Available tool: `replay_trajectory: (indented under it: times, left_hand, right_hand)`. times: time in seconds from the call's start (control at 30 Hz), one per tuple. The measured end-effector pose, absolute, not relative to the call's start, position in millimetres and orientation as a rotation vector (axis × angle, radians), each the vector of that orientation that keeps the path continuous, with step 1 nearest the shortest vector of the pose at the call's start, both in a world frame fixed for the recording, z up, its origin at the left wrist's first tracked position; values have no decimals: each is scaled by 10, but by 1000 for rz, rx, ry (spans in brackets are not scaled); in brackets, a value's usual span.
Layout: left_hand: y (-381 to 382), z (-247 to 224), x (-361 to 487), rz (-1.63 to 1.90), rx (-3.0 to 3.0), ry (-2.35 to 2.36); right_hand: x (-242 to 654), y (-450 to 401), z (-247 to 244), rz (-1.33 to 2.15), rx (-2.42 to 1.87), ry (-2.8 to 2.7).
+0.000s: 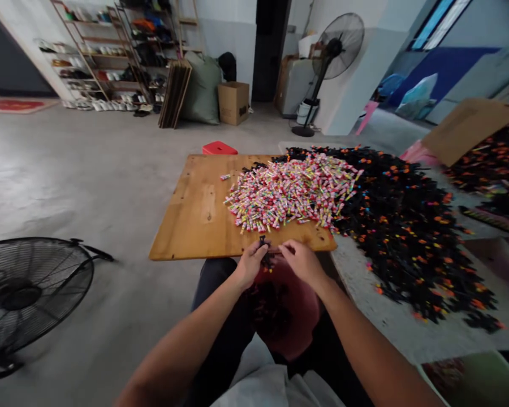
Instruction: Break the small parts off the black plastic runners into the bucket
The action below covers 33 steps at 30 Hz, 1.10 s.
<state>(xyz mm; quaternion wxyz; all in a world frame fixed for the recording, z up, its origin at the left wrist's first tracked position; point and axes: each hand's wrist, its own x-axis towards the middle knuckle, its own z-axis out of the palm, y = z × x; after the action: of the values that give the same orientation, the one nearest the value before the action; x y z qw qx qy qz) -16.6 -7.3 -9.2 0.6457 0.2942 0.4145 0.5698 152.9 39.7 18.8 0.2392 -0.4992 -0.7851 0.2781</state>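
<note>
My left hand point(249, 264) is closed around a small black plastic piece point(262, 242) with yellow-orange tips at its lower end. It may be more than one piece. Just to its right, my right hand point(300, 261) has thumb and forefinger pinched together; whatever lies between them is too small to make out. Both hands are over the near edge of a wooden board point(182, 232). A heap of small pink, white and yellow printed tubes point(290, 192) lies on the board. Below my hands, a dark red basin point(307, 322) between my legs contains dark pieces.
A large pile of black parts with orange tips point(411, 226) spreads over the table at right. A fan point(25, 294) is on the left floor; a standing fan point(333, 48) is behind. A red stool point(219, 148) and a cardboard box point(233, 103) are beyond the board.
</note>
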Motion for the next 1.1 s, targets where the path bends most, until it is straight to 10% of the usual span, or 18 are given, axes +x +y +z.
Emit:
replay_trajectory:
  times: [0.6, 0.87, 1.1]
  left_hand:
    - [-312, 35, -882, 1350, 910, 1335]
    - [-289, 180, -670, 1338, 1283, 1334]
    - [-304, 415, -415, 1214, 1508, 1079]
  right_hand:
    - [800, 1079, 202, 638, -1953, -2109]
    - [1138, 330, 317, 1581, -1129, -1366]
    - [1312, -12, 564, 1631, -966, -1252]
